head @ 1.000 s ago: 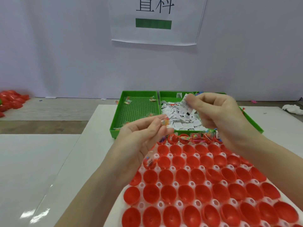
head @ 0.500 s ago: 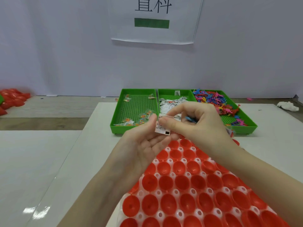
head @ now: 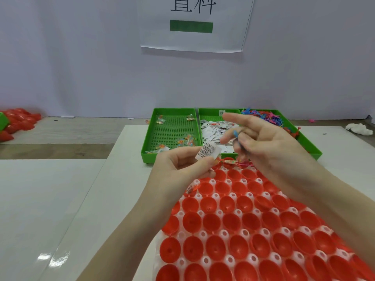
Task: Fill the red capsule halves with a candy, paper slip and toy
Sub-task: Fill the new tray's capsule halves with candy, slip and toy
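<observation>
Many capsule halves (head: pixel 231 222): red, open side up in a white holder (head: pixel 223 233), nearest, from 5 to 6 o'clock.
Left hand (head: pixel 182 165): at centre, fingers curled, pinching a printed paper slip (head: pixel 207 150) upright.
Right hand (head: pixel 261 142): at 2 o'clock of the left, forefinger straight, other fingers curled around a small blue toy (head: pixel 235 133).
Green trays (head: pixel 172 131): at 12 o'clock; candies (head: pixel 187 141) left, slips middle, coloured toys (head: pixel 263 117) right.

One head-worn view, looking forward and down from close above the hands (head: pixel 263 142). Capsule grid (head: pixel 243 230) fills lower right, green trays (head: pixel 172 134) at centre, wall with paper sign (head: pixel 194 23) across the top.
</observation>
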Demonstrator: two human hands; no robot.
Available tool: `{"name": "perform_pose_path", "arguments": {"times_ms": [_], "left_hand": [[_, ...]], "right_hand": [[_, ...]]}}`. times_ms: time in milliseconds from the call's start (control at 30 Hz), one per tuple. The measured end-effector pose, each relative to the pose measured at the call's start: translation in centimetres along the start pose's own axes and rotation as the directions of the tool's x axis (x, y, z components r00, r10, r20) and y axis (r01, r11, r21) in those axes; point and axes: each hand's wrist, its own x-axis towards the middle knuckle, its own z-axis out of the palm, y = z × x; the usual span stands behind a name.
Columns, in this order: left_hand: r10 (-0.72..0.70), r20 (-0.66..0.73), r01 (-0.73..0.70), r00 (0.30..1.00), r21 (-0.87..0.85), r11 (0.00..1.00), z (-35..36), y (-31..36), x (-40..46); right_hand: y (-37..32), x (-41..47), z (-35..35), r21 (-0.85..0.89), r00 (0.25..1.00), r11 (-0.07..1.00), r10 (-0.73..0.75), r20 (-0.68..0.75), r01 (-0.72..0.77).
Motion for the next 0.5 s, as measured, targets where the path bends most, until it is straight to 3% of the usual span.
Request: {"name": "perform_pose_path", "arguments": {"times_ms": [100, 200, 333, 500], "left_hand": [[0.020, -0.003, -0.020, 1.000, -0.002, 1.000, -0.1, 0.3, 0.0], [0.037, -0.021, -0.038, 0.999, -0.009, 0.999, -0.2, 0.6, 0.0], [0.086, 0.001, -0.085, 0.996, 0.068, 0.994, -0.3, 0.9, -0.2], [0.103, 0.043, -0.106, 0.994, 0.074, 0.992, -0.4, 1.1, -0.3]], "right_hand": [[-0.1, -0.5, 0.3, -0.161, 0.976, 0.975, -0.175, -0.129, 0.154], [-0.5, -0.9, 0.3, -0.126, 0.964, 0.979, -0.180, -0.196, 0.157], [-0.7, -1.2, 0.1, -0.176, 0.984, 0.976, -0.149, -0.098, 0.130], [-0.6, -1.2, 0.7, -0.450, 0.974, 0.868, -0.228, 0.018, 0.211]]}}
